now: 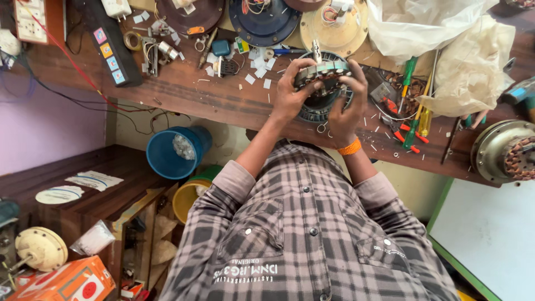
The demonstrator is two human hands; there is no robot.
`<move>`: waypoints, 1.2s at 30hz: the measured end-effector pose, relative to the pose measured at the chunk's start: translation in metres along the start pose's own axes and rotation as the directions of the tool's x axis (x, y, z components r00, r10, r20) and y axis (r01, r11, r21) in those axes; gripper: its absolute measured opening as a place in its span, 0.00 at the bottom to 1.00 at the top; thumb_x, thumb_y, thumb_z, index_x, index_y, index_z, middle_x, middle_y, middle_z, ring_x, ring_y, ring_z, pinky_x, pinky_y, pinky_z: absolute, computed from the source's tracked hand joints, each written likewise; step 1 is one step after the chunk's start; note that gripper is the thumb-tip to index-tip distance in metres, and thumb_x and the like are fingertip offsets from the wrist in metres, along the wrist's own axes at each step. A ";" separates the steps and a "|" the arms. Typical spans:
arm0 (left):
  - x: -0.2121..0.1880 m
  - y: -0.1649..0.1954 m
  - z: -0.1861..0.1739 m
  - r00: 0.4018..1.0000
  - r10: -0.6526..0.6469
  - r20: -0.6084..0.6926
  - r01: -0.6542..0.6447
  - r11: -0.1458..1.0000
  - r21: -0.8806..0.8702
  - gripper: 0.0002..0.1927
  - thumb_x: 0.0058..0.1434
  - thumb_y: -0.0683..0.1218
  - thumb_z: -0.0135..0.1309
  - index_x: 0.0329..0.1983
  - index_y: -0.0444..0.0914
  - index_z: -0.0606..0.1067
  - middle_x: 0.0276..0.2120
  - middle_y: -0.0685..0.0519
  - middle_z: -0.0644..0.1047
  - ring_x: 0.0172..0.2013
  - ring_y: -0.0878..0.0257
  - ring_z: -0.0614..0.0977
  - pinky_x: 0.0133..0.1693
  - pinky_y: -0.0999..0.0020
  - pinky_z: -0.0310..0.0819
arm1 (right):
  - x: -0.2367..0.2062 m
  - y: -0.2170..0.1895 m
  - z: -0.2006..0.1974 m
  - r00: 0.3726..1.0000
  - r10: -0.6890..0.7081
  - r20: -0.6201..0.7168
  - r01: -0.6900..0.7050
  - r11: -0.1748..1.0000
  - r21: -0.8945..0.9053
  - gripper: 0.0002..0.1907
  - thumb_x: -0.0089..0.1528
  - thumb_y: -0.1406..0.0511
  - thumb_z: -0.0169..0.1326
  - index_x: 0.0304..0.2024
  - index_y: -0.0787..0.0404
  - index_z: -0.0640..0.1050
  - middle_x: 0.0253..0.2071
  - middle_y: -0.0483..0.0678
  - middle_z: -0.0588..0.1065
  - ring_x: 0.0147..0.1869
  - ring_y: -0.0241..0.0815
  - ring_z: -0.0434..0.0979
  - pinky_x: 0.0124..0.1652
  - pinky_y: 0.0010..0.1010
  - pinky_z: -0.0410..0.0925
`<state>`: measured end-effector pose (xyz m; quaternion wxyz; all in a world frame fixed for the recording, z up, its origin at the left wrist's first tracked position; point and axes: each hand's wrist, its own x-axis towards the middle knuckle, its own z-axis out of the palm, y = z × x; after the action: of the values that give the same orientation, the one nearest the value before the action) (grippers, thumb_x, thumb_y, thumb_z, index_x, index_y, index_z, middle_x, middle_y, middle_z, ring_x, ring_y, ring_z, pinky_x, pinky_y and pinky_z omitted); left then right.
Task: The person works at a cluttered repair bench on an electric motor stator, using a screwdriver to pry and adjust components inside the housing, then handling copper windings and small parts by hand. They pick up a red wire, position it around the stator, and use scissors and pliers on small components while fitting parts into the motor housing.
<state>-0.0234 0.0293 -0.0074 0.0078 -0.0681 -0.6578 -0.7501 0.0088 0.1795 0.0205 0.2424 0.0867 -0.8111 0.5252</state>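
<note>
Both hands, left hand point(291, 96) and right hand point(346, 106), grip fan stator point(323, 83) at table point(212, 97) near edge; risk: stator slipping off edge; loose screwdrivers point(415, 106) nearby could snag.

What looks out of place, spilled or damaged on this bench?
Small white paper scraps lie scattered over the wooden workbench beside the fan stator that the left hand and right hand grip together. Screwdrivers and red-handled pliers lie jumbled on the other side. No damage is visible.
</note>
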 end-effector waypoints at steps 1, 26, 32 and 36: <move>0.001 0.000 -0.002 0.996 -0.090 0.029 0.092 0.993 -0.074 0.22 0.61 0.38 0.68 0.56 0.39 0.73 0.43 0.53 0.78 0.44 0.66 0.77 0.49 0.69 0.74 | -0.001 0.002 -0.001 1.000 -0.005 0.006 0.005 1.000 0.005 0.21 0.60 0.82 0.42 0.55 0.66 0.72 0.68 0.62 0.69 0.74 0.60 0.69 0.73 0.46 0.62; 0.009 0.041 -0.022 0.962 -0.202 0.183 0.163 0.964 0.208 0.22 0.63 0.41 0.63 0.60 0.40 0.73 0.50 0.53 0.78 0.52 0.64 0.80 0.56 0.67 0.75 | -0.067 0.079 -0.072 0.944 0.315 -0.098 -0.305 0.946 0.107 0.12 0.62 0.83 0.40 0.37 0.71 0.74 0.39 0.55 0.79 0.43 0.44 0.81 0.46 0.29 0.74; 0.012 0.042 -0.029 0.939 -0.250 0.236 0.216 0.963 0.163 0.22 0.65 0.42 0.62 0.61 0.37 0.72 0.53 0.52 0.75 0.57 0.63 0.78 0.61 0.67 0.73 | -0.103 0.100 -0.078 0.883 0.469 -0.031 -0.463 0.880 0.105 0.12 0.64 0.83 0.40 0.38 0.72 0.74 0.38 0.56 0.78 0.44 0.44 0.82 0.47 0.29 0.75; 0.012 0.041 -0.025 0.926 -0.305 0.225 0.281 0.951 0.132 0.23 0.65 0.42 0.63 0.61 0.35 0.72 0.54 0.51 0.75 0.57 0.62 0.77 0.62 0.67 0.71 | -0.108 0.109 -0.079 0.860 0.510 0.008 -0.508 0.855 0.105 0.11 0.64 0.83 0.40 0.39 0.72 0.75 0.39 0.56 0.78 0.46 0.45 0.82 0.50 0.30 0.75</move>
<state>-0.0333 0.0000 0.0309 -0.1814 -0.0597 -0.6923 -0.6959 0.0837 0.2853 -0.0936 0.0983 -0.1239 -0.7743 0.6127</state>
